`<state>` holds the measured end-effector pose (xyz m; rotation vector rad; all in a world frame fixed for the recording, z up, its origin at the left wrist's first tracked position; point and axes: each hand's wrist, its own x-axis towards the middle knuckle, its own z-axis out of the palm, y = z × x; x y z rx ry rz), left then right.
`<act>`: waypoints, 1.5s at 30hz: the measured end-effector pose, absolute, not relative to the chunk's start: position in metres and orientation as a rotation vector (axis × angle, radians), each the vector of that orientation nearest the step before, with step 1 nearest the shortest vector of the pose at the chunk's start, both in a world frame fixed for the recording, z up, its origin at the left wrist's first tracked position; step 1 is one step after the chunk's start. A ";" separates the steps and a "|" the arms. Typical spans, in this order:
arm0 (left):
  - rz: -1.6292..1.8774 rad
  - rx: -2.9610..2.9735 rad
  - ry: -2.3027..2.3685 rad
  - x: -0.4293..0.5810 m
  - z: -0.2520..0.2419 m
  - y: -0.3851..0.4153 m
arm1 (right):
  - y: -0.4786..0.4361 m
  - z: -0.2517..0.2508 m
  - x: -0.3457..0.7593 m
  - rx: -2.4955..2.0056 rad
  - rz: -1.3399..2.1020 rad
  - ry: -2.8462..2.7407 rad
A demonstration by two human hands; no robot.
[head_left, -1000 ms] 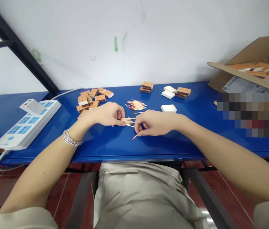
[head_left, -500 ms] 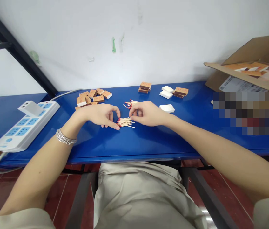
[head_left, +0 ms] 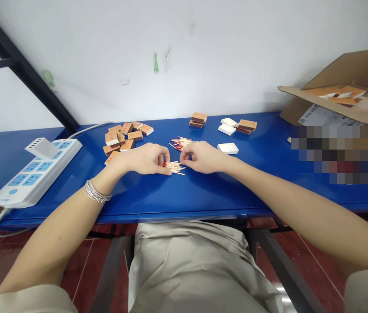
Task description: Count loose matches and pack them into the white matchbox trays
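My left hand (head_left: 146,159) curls over the left end of a small bunch of red-tipped wooden matches (head_left: 174,168), which lies on the blue table (head_left: 203,193). Its fingertips press on the red heads. My right hand (head_left: 203,157) has its fingers curled just above the bunch's right end, and I cannot tell if it holds a match. A looser heap of matches (head_left: 180,143) lies just beyond my hands. Several orange matchboxes (head_left: 121,135) are scattered behind my left hand.
Small stacks of orange matchboxes (head_left: 198,119) and white box trays (head_left: 227,148) stand at the back of the table. A white power strip (head_left: 35,171) lies at the left. An open cardboard box (head_left: 343,87) sits at the right, partly blurred out.
My hands have drawn closer together over the bunch of matches. The single match lying by my right hand earlier no longer shows on the table.
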<state>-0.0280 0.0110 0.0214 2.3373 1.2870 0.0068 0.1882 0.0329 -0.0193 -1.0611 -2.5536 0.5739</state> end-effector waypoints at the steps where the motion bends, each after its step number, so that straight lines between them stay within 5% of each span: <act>1: 0.015 2.338 1.281 -0.028 0.021 0.011 | 0.033 -0.019 0.189 -1.054 0.576 -2.551; 45: -0.075 2.847 1.193 -0.014 0.017 -0.007 | 0.018 -0.010 0.181 -0.902 0.654 -2.631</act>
